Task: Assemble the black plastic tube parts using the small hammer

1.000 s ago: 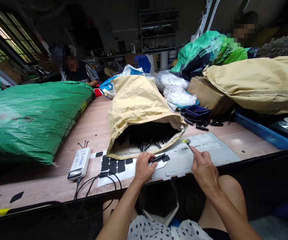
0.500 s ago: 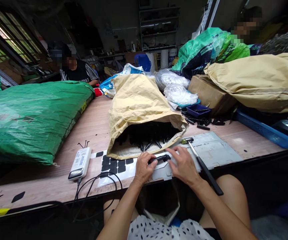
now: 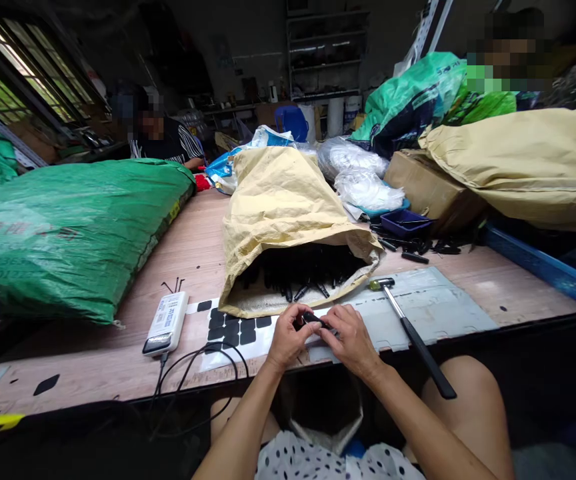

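Note:
Between my two hands is a slim black part (image 3: 313,319), held just in front of the mouth of a tan woven sack (image 3: 288,193). My left hand (image 3: 291,333) is closed around its left end. The fingers of my right hand (image 3: 349,337) pinch its right end, covering much of it. Inside the sack lie many black tubular pieces (image 3: 301,291), some poking toward the opening. A small hammer (image 3: 413,333) with a black handle rests to the right of my right hand, its head on a grey plate (image 3: 448,303).
A white power bank (image 3: 167,323) with black cables lies left, near a sheet of black stickers (image 3: 231,330). A full green sack (image 3: 68,233) fills the table's left side. At right are a purple tray (image 3: 408,222), a cardboard box (image 3: 428,187) and a blue basket (image 3: 543,263). Two people sit beyond.
My right hand has moved left and closed on the right end of the black part, which it was apart from before. The whole view has shifted slightly.

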Available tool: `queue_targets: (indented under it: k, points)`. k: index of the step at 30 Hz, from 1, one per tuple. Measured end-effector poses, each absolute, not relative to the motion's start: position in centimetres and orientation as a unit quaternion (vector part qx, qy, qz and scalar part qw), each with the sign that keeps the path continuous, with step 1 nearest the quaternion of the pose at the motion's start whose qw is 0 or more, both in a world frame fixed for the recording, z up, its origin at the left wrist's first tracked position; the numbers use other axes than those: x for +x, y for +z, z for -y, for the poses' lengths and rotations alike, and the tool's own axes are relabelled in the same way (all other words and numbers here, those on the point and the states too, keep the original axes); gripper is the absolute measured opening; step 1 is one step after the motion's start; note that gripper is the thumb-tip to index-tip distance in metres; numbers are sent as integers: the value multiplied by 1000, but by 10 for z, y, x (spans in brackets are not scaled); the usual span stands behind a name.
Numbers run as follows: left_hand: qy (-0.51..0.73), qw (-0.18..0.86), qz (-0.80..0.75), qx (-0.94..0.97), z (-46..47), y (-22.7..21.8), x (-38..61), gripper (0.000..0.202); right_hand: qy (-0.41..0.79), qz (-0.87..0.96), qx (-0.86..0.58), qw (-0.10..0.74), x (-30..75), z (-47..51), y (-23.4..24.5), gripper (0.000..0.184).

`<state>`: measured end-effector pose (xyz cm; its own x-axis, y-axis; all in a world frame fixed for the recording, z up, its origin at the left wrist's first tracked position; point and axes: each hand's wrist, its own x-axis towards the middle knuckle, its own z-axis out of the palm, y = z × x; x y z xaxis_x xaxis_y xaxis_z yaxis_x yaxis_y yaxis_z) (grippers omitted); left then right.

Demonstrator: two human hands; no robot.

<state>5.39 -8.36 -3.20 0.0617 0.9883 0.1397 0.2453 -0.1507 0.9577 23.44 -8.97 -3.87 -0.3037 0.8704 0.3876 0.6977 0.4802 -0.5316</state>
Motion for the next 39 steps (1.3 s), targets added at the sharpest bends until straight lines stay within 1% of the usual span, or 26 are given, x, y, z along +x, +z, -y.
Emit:
queue_targets:
  k: [4, 8, 12, 15, 19, 23, 26, 28, 32, 35, 39]
  points:
    - [470, 445, -482, 591, 83, -31, 50, 26, 203, 772, -502, 333, 220, 94, -35, 21]
    - [469, 465, -471, 585, 83, -33, 50, 30, 272, 762, -481, 337, 224, 91, -28, 13]
    - [460, 480, -462, 587, 84, -35, 52, 30, 332, 746, -442, 372, 237, 83, -16, 28]
    - [438, 459, -475, 610, 84, -35, 52, 29, 322, 768, -418, 363, 241, 78, -5, 28]
    - [409, 393, -487, 664, 86, -31, 52, 28, 275, 825, -396, 296, 246, 72, 9, 19]
    - [380, 345, -484, 709, 86, -28, 52, 31, 199, 870, -400, 210, 249, 66, 19, 11]
    - [356, 322, -483, 733, 85, -30, 52, 32, 163, 888, -402, 151, 250, 64, 24, 13]
    - [337, 309, -487, 744, 85, -32, 53, 33, 156, 892, -404, 131, 249, 62, 25, 14]
    - [314, 303, -488, 756, 85, -33, 53, 31, 180, 898, -378, 134, 247, 60, 20, 13]
    - [302, 304, -478, 767, 86, -33, 52, 31, 204, 895, -364, 160, 245, 59, 12, 16]
    - [301, 314, -471, 768, 86, -30, 52, 29, 254, 872, -379, 181, 246, 58, 2, 22]
